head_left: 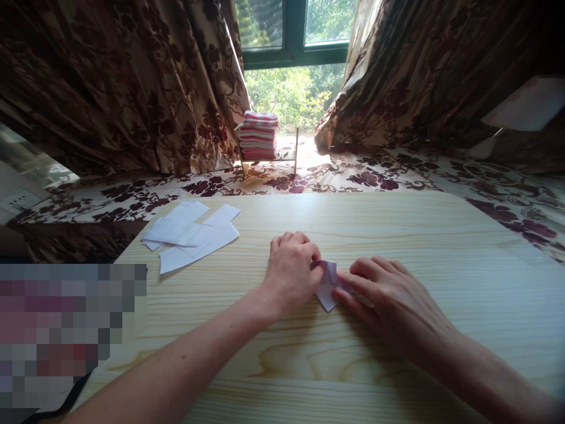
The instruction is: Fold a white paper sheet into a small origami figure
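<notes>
A small folded piece of pale paper (328,287) lies on the light wooden table (397,235), partly hidden between my hands. My left hand (291,271) is curled into a loose fist, its thumb and fingertips pinching the paper's upper left edge. My right hand (388,297) lies low over the paper's right side, fingers close together and pressing it against the tabletop. Both forearms reach in from the near edge.
Several white paper slips (189,234) lie in a loose pile at the table's far left. Beyond the table, a floral cloth (353,174) covers a ledge holding a small stand with striped folded fabric (259,135). Heavy curtains (123,82) flank a window.
</notes>
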{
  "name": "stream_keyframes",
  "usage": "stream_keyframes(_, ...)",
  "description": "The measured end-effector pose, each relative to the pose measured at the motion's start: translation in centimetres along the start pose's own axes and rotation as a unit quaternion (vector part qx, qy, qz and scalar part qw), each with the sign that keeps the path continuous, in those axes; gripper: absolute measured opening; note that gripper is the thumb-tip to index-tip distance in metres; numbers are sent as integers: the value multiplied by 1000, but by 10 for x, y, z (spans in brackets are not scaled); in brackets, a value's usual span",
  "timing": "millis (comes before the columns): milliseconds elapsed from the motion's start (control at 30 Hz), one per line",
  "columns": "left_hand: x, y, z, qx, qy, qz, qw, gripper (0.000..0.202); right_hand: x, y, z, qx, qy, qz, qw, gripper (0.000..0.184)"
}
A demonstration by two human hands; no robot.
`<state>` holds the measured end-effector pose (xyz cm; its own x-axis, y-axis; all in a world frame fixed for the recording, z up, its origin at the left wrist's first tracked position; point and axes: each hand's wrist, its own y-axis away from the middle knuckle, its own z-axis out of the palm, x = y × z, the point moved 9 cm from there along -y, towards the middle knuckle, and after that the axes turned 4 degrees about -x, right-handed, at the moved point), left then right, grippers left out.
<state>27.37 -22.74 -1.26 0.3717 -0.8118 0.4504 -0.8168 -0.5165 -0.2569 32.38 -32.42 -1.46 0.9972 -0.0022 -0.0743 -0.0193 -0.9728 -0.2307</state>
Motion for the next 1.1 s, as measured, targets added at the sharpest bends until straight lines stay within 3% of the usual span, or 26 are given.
stream_keyframes(167,11,5,0,0,-53,32,998,8,1,0,0,2,-4,0,1000,22)
stream_keyframes(467,17,31,-14,-20,-61,98,993,18,1,-1,-1,-3,-3,7,1000,20)
stream_keyframes(867,17,37,-15,-11,-60,124,990,21,1,0,-1,-6,-6,6,1000,21)
stream_keyframes(1100,21,41,-10,-35,-81,144,986,21,-1,0,-4,6,-11,1,1000,25)
